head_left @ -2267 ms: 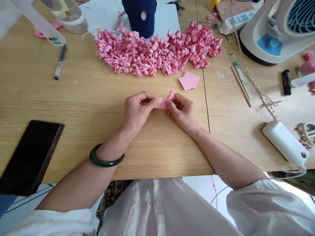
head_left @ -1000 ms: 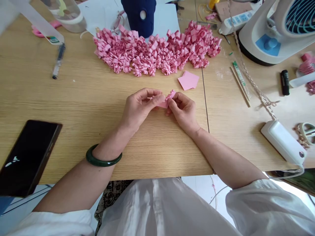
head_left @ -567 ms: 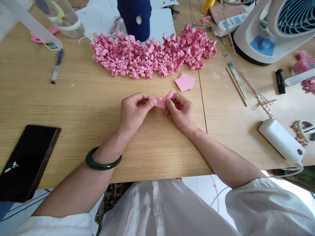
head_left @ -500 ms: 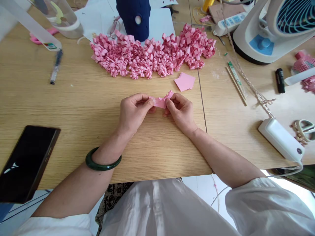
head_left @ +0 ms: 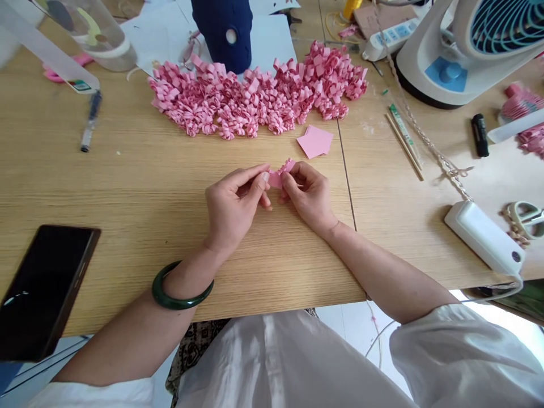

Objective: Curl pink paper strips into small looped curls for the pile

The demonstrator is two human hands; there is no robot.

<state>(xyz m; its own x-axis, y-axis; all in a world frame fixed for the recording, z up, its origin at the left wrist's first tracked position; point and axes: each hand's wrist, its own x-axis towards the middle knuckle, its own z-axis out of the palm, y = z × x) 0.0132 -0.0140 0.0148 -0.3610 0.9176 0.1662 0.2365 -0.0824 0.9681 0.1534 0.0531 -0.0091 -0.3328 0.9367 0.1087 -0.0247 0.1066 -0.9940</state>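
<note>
Between my two hands is a small pink paper strip [head_left: 276, 179] with a row of small curls along its upper edge. My left hand [head_left: 236, 204] pinches its left end between thumb and forefinger. At the other end, my right hand [head_left: 310, 195] grips the strip with its thumb in front. Just beyond my right hand lie flat pink paper pieces [head_left: 315, 141], overlapping one another. A long heap of curled pink paper loops [head_left: 255, 102] stretches across the table behind them.
A phone [head_left: 46, 289] lies at the left, a pen [head_left: 90, 122] beyond it. Behind the heap stands a dark blue cup [head_left: 223, 34]. On the right are a fan [head_left: 446, 62], thin sticks [head_left: 403, 146], a black marker [head_left: 480, 136], a white device [head_left: 484, 235] on a cord, and scissors [head_left: 527, 218].
My left hand has shifted its fingers along the strip, closer to my right hand, and less of the strip shows between them. The whole view has moved slightly.
</note>
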